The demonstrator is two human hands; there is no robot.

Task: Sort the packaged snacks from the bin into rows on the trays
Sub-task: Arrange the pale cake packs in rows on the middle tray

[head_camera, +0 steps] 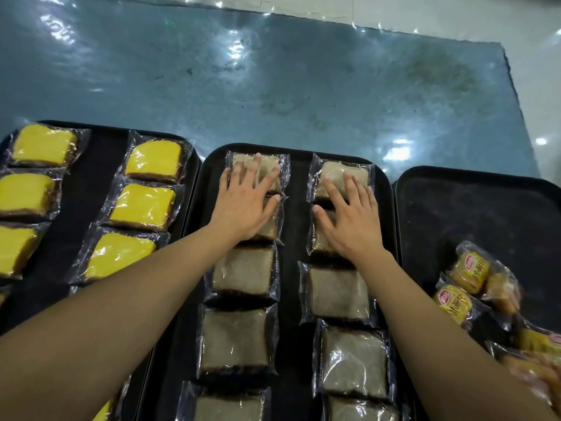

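- The left hand lies flat with fingers spread, pressing the top brown cake packs of the left row on the middle tray.
- The right hand lies flat likewise on the right row's top packs.
- Both hands partly cover those packs.
- The yellow-wrapped snacks on the right tray blur at the frame's edge.

surface: blue plastic-covered table | on it: three black trays, apparently touching

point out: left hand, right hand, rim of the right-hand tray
left hand [244,208]: head view, on the back of the hand.
right hand [352,221]: head view, on the back of the hand.
right-hand tray [425,173]: head view, on its far rim, a bare part.
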